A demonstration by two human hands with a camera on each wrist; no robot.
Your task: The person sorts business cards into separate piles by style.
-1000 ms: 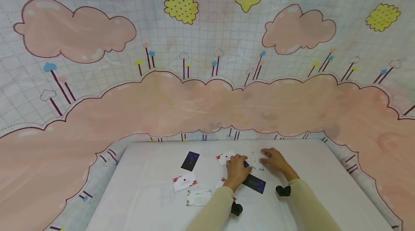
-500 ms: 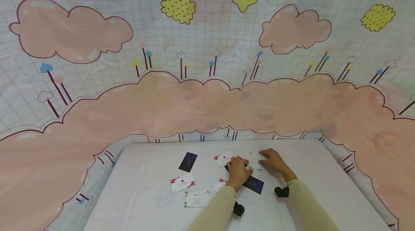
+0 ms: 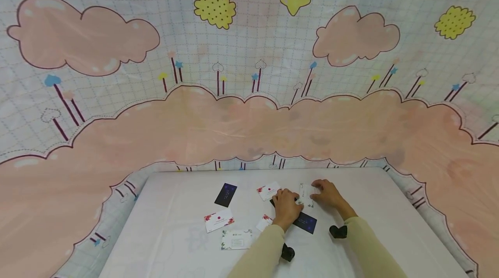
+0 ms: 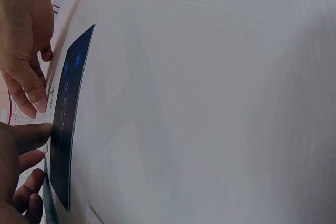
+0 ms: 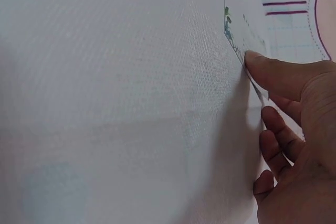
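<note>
- Contact: right hand (image 3: 327,194) touches leafy card (image 3: 306,193), lower centre-right; pinch unclear.
- Left hand (image 3: 286,206): grip hidden, cannot tell.
- Uneven pushing could skew leafy card.

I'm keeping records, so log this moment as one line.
left hand: by dark card | right hand: at edge of white card | white table: more cards spread out

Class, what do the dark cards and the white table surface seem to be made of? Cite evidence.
Dark cards: probably smooth printed cardstock, given thin, crisp edges. White table surface: perhaps matte cloth or vinyl, with fine texture and little glare.
</note>
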